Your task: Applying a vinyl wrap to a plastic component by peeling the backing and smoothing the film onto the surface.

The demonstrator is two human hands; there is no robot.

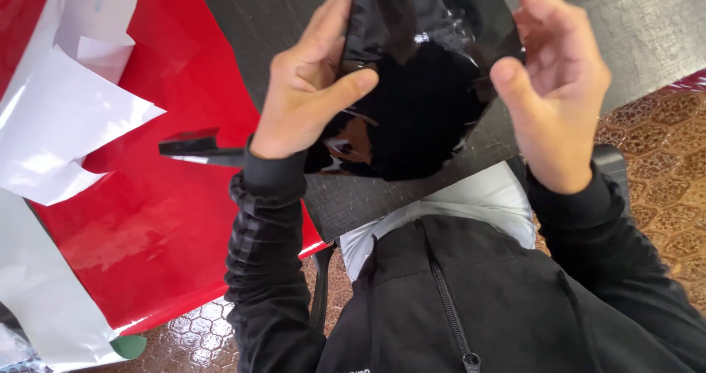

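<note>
While pinched: left hand (305,86) clenched on the glossy black sheet (419,86), thumb over its near face.
Right hand: (555,86) released, fingers curled just beside the sheet's right edge.
Sheet: raised above the dark desk (647,27).
Left of the grip: red sheet (147,196), white paper scraps (66,123).
Risk: one-sided hold likely lets the slick film crease or slip.

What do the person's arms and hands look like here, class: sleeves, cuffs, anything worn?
Both arms wear black long sleeves, creased along the forearm, ending in snug ribbed cuffs at the wrists. The left hand and right hand are bare: no gloves, rings or watch visible. The sleeves belong to a black zipped jacket.
</note>
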